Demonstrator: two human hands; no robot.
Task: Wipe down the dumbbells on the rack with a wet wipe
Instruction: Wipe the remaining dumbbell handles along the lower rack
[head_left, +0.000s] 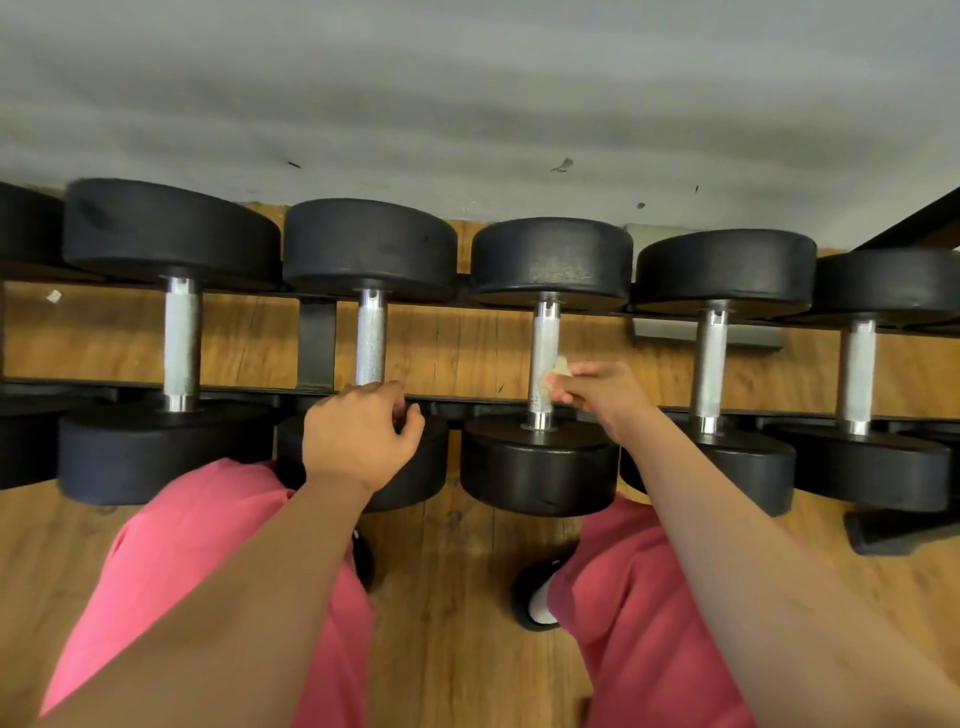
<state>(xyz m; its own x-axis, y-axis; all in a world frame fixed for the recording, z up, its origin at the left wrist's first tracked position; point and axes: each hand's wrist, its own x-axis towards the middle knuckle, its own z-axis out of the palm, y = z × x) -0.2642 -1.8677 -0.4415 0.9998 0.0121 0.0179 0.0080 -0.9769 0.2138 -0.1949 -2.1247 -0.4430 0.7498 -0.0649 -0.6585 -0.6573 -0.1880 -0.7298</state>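
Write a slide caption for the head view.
The right hand presses a wipe to a dumbbell handle on the rack; the left hand holds the neighbouring dumbbell.

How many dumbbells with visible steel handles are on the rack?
5 black round-headed dumbbells in one row: far left, second gripped by the left hand, third at the right hand's pale wipe, fourth, far right. Another is cut off at left edge.

A gym's weights corner: black round-headed dumbbells (550, 364) with knurled steel handles lie in a row across the frame's middle on a dark metal rack (317, 345), over wood-plank flooring (452, 597), against a grey wall (467, 93).
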